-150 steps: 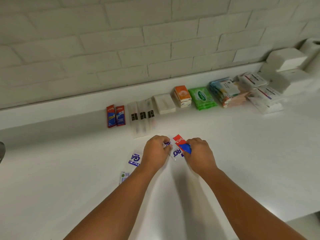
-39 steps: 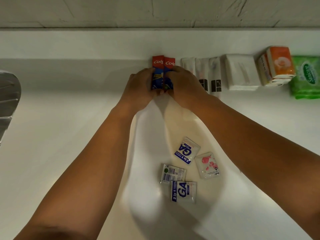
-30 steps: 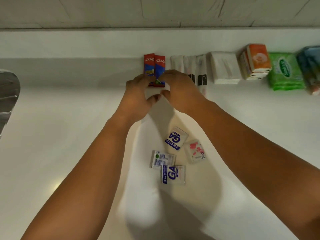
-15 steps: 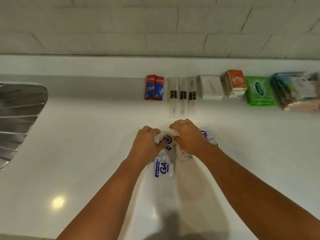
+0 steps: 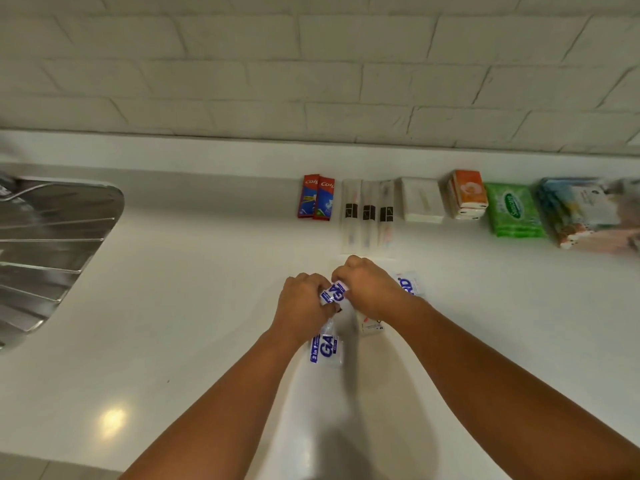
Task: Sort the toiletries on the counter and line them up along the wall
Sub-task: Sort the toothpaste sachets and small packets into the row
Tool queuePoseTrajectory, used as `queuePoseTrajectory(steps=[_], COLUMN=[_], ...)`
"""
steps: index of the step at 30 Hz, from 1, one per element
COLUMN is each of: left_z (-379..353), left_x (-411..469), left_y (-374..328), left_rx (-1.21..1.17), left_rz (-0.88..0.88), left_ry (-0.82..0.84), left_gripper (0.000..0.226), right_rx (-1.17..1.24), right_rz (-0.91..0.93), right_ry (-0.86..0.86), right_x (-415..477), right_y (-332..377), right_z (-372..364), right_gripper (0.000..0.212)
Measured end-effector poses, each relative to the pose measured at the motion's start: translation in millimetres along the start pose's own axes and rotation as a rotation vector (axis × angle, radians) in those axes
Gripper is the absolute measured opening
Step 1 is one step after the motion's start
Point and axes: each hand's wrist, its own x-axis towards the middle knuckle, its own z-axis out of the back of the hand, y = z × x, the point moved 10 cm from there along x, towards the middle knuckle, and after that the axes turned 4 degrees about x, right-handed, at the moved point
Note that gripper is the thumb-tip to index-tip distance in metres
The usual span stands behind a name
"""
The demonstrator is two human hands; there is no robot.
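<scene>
Both hands, left hand [image 5: 300,304] and right hand [image 5: 367,291], pinch a blue-print sachet [image 5: 333,294] mid-counter [image 5: 173,306], near of the toothbrush packs [image 5: 368,213]; another sachet [image 5: 325,351] lies just nearer.

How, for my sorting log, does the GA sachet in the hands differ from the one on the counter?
The held sachet is pinched between left hand and right hand; the loose sachet lies flat on the counter. The held sachet's lettering tilts; the loose sachet's reads upright. Both are white with blue print.
</scene>
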Motion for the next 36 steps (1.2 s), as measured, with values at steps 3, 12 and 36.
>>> queuePoseTrajectory(steps=[3, 12, 36], left_z=[6.2, 55.0, 105.6], left_x=[-0.2, 20.1, 193.9], left_y=[5.6, 39.9, 132.4], left_rx=[-0.152, -0.661, -0.723], left_rz=[0.02, 0.082, 0.234], left_ry=[-0.007, -0.103, -0.182], left_gripper=[0.018, 0.021, 0.015], right_rx=[0.064, 0.36, 0.148], right_rz=[-0.022, -0.116, -0.126], right_ry=[-0.034, -0.202, -0.6], right_x=[-1.0, 13.5, 163.7], right_y=[1.6, 12.0, 38.4], right_z=[7.4, 27.1, 74.8], right_gripper=[0.026, 0.009, 0.028])
